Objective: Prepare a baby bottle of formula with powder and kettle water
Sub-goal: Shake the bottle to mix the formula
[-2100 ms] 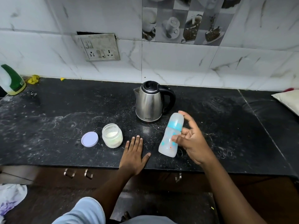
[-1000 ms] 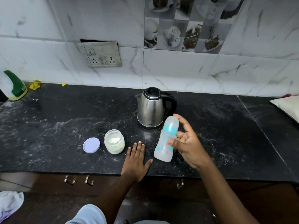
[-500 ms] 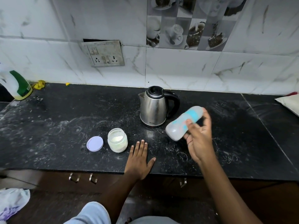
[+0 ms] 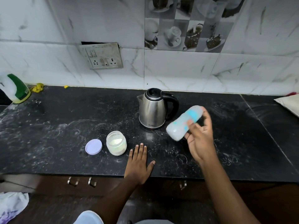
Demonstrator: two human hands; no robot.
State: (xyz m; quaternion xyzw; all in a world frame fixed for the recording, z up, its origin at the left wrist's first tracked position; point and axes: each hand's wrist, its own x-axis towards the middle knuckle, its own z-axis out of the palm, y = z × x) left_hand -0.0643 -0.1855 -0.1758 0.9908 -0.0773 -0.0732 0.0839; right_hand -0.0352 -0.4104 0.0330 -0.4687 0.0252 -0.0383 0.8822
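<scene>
Right hand (image 4: 199,139) grips the tilted baby bottle (image 4: 184,122) just beside the kettle (image 4: 152,109); left hand (image 4: 139,162) lies spread flat on the counter (image 4: 56,135); a loosening grip could knock the kettle

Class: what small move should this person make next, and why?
Probably bring the translucent blue-banded baby bottle upright and set it on the black stone counter: the right hand grips it tilted and blurred in mid-air beside the steel kettle.
</scene>
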